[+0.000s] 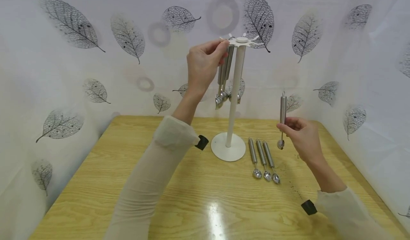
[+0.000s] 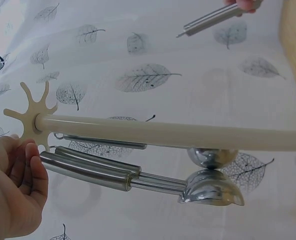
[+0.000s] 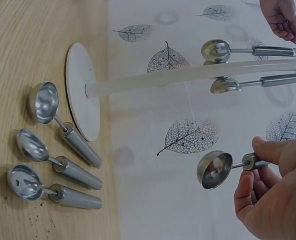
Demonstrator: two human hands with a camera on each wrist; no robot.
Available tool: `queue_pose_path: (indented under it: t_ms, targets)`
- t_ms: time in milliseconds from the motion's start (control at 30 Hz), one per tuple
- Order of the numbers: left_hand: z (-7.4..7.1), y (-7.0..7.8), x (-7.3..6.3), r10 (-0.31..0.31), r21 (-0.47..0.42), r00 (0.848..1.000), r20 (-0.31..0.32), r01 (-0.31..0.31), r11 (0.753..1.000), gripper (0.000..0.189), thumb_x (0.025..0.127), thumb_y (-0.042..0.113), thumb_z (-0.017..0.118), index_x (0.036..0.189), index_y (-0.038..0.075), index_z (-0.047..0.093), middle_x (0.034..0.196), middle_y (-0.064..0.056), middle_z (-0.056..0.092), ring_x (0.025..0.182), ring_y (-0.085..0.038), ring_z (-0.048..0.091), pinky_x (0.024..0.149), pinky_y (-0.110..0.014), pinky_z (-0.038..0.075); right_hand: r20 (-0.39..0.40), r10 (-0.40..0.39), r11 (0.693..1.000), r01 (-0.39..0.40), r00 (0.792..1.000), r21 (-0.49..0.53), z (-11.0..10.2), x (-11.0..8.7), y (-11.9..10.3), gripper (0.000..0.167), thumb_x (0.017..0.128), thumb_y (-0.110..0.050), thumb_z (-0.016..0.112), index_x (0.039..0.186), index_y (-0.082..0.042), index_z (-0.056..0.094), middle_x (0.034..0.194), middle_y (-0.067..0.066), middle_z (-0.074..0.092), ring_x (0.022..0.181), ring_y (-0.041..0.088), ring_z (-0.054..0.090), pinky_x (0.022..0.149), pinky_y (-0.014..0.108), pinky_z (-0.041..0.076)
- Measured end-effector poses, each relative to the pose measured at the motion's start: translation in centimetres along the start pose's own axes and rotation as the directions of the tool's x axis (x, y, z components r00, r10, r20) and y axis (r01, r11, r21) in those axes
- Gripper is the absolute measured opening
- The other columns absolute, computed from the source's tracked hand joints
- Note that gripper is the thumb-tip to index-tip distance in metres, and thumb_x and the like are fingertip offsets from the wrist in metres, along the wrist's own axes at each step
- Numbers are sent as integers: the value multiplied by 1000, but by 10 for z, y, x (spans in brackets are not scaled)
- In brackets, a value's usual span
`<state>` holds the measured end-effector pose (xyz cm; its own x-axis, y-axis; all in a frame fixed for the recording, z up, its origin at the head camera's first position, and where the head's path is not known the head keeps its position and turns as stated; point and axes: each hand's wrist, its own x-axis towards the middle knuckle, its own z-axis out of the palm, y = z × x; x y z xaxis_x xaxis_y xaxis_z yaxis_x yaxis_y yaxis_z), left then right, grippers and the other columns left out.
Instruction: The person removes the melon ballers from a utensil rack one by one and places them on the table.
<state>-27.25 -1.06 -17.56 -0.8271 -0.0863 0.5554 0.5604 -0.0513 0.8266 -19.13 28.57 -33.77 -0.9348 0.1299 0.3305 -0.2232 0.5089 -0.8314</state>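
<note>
In the head view, my left hand [image 1: 205, 63] pinches an arm at the top of a white utensil rack [image 1: 238, 87]. Steel scoops [image 1: 219, 102] hang from the rack by their handles, just below and behind these fingers. Off to the right, my right hand [image 1: 302, 135] grips another steel scoop [image 1: 283, 108] by its cylindrical handle. Its loop points up and its round bowl hangs down, clear above the table. The right wrist view shows that bowl [image 3: 215, 170] near the thumb and curled fingers.
Three more scoops [image 1: 262, 152] lie side by side on the wooden table [image 1: 134, 154], right of the rack's round base [image 1: 228, 151]. Dark specks are scattered near their bowls. A leaf-patterned sheet [image 1: 179, 65] stands behind and at both sides.
</note>
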Motion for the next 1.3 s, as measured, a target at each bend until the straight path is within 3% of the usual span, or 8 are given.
queue_pose_path:
  t_ms: [367,600,700,1033,1300]
  targets:
    - [0,-1,1,3,-2,1000,0,-3,1000,17,98,12,74,107,-1,79,79,-8,72,68,-16,65,73,-25,62,25,56,998,-56,998,-31,0,-15,22,47,96,-24,78,125,11,66,91,-11,69,81,3,65,69,13,54]
    - [1,-1,1,-1,-7,1000,0,1,1000,18,97,13,75,107,-1,80,79,-7,72,68,-15,65,73,-25,62,67,91,990,-84,994,-110,-1,-25,35,52,97,-28,76,127,13,63,102,15,71,82,6,63,67,15,55]
    - [0,-1,1,1,-6,1000,-2,-1,1000,17,97,13,75,107,-1,80,79,-7,72,68,-15,65,73,-25,62,89,114,986,-102,989,-131,-1,-29,41,53,97,-29,76,126,13,63,105,20,70,83,11,64,68,16,56]
    - [-1,-1,1,7,-9,1000,-1,-7,1000,18,98,13,75,108,-1,79,81,-9,73,69,-17,66,72,-25,62,164,204,969,-174,965,-176,0,-42,57,56,97,-31,76,127,15,61,104,19,68,85,23,65,67,23,57]
    - [0,-1,0,1,-10,1000,0,-1,1000,18,98,13,75,108,-1,79,80,-8,72,68,-16,65,72,-24,61,193,285,946,-242,939,-217,-1,-49,66,57,97,-29,76,127,16,59,103,18,69,81,19,62,64,27,56]
